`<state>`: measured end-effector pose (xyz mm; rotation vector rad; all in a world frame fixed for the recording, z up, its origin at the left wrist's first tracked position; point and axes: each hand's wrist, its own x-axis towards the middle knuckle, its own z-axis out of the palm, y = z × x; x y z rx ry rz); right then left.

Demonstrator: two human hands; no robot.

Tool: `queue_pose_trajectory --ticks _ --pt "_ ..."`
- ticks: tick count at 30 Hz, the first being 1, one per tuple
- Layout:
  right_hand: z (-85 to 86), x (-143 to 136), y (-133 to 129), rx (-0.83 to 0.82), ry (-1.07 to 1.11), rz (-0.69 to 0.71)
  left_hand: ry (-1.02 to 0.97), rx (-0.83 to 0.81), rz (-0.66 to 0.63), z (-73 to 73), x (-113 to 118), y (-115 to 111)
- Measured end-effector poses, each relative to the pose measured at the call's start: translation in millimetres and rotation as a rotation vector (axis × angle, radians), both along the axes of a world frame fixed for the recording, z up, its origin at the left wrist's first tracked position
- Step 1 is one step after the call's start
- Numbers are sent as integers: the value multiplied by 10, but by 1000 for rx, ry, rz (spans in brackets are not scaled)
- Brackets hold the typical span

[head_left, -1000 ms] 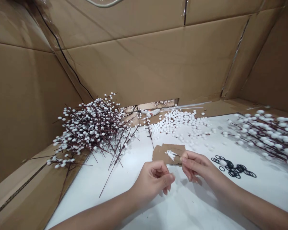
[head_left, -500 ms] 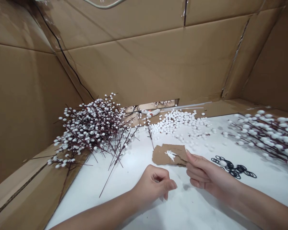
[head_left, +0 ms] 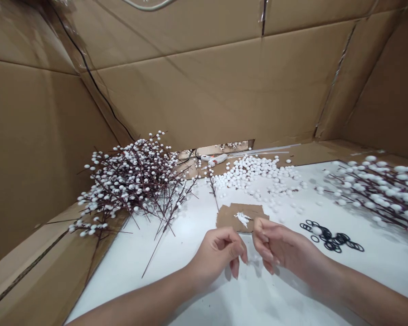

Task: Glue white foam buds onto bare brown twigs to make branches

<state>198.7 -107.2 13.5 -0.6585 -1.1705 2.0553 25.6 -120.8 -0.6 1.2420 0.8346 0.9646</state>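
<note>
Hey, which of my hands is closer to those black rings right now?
Your right. The right hand is to the left of the black rings, apart from them; the left hand is farther left, on the right hand's far side from them.

The left hand (head_left: 219,251) and right hand (head_left: 279,244) are bare, the fingers (head_left: 234,268) slim; both forearms (head_left: 146,296) are bare too, tapering to narrow wrists (head_left: 188,276).

A cardboard piece (head_left: 227,218) lies on the worktop (head_left: 129,262). Loose balls (head_left: 246,170) lie behind it. The rings (head_left: 325,233) lie to its right, the branch pile (head_left: 136,176) to its left.
</note>
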Motion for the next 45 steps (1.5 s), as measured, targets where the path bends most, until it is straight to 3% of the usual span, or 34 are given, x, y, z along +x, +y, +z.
queue_pose_trajectory --ticks 9,17,20,25,29,37,45 --pt "-97 5 2 112 -48 56 58 -19 -105 13 22 -35" --pt "-126 7 -10 210 -186 -37 95 21 -157 -3 -8 -42" --pt "-114 8 -24 174 -127 -54 114 21 -171 -9 -12 -41" --pt "-77 9 -58 110 117 103 87 16 -184 9 8 -56" --pt "-51 15 -74 107 181 167 76 15 -173 28 11 -63" --pt "-6 22 -56 125 65 140 52 -8 -164 -14 -5 -54" --pt "-144 -21 -16 185 -138 -2 -8 -3 -180 -19 10 -47"
